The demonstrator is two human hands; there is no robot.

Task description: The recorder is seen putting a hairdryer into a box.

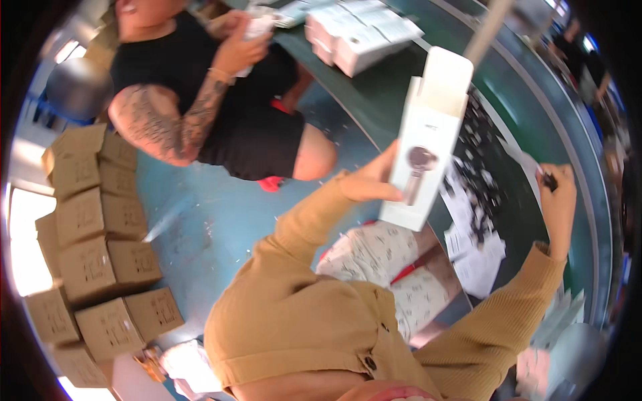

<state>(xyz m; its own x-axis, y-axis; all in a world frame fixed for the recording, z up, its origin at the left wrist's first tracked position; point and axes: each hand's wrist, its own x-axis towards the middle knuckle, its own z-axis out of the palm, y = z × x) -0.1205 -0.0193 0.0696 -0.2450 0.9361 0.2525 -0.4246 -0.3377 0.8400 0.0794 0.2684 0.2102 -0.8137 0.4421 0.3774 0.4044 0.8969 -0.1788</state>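
Observation:
My left hand (376, 178) is closed around the lower side of a tall white carton (441, 137), which has a dark handheld device pictured on its front. The carton tilts upward and its top flap stands open. Over at the right, my right hand (562, 194) pinches a small black piece (550, 182), whose exact kind I cannot make out. A white slip of paper (523, 159) lies or hangs right beside those fingers. Between my hands, a loose heap of small black parts (480, 194) spreads over the dark green bench, with white folded leaflets (476, 257) at its near end.
Stacked white cartons (361, 37) stand at the far end of the bench (374, 107). Across from me a seated person (221, 100) in black handles a white item. Brown cardboard boxes (87, 267) are piled at the left on the blue floor (200, 234). A conveyor edge (588, 220) curves along the right.

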